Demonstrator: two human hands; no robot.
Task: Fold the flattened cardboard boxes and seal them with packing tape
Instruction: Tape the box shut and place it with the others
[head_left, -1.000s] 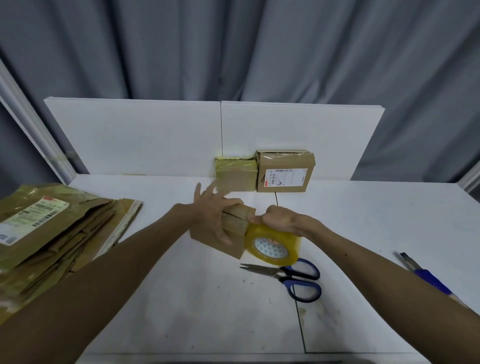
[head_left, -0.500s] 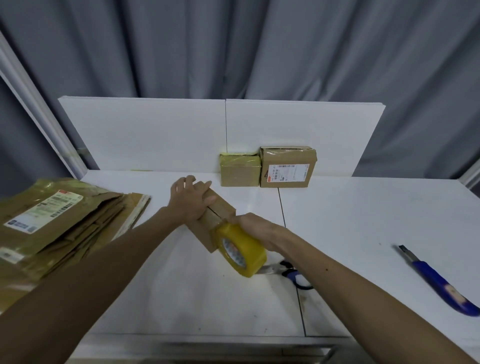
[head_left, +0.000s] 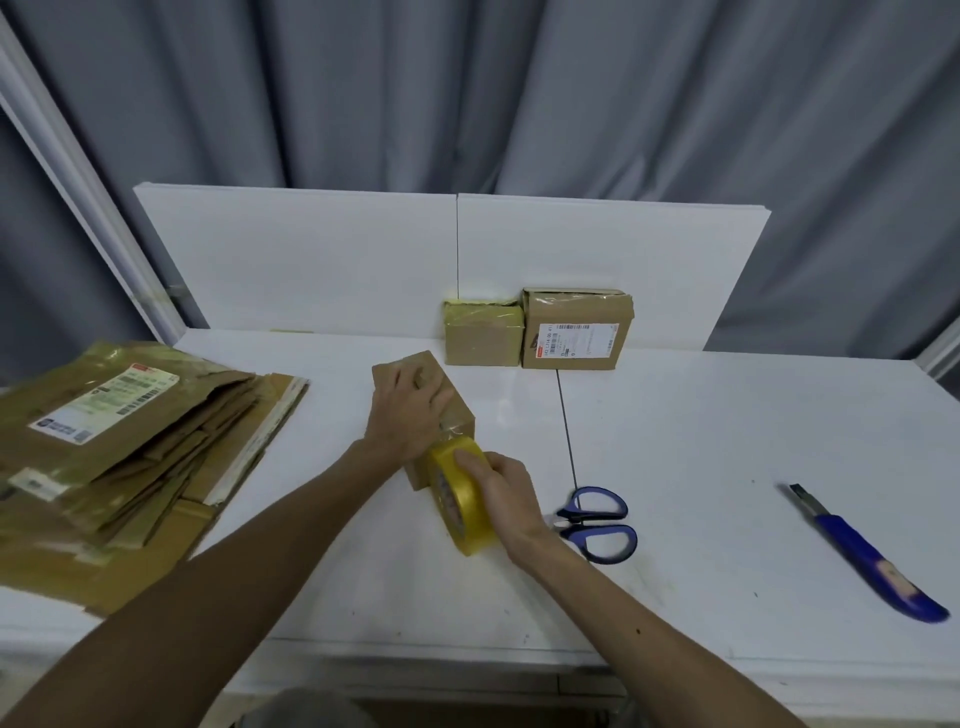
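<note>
In the middle of the white table (head_left: 727, 441) stood a small cardboard box (head_left: 462, 415), set at an angle to the table's front edge. The left hand (head_left: 410, 410) lay on top of the box, fingers nearly straight and pressed flat on the cardboard, gripping nothing. At the box's near end the right hand (head_left: 504, 499) held a yellow tape roll (head_left: 457, 514), fingers and thumb curled round its rim. The roll stood on edge against the box, and a glossy strip of tape ran from it up onto the box's top. Near the box, to its right, lay blue-handled scissors (head_left: 597, 525) — and well apart, farther right, a blue utility knife (head_left: 872, 561). Left of the box sat a stack of flattened cardboard boxes (head_left: 130, 441) bearing shipping labels. Behind the box, against the white backboard (head_left: 311, 260), stood a smaller taped box (head_left: 483, 343) and a labelled box (head_left: 576, 338) — side by side, touching.
</note>
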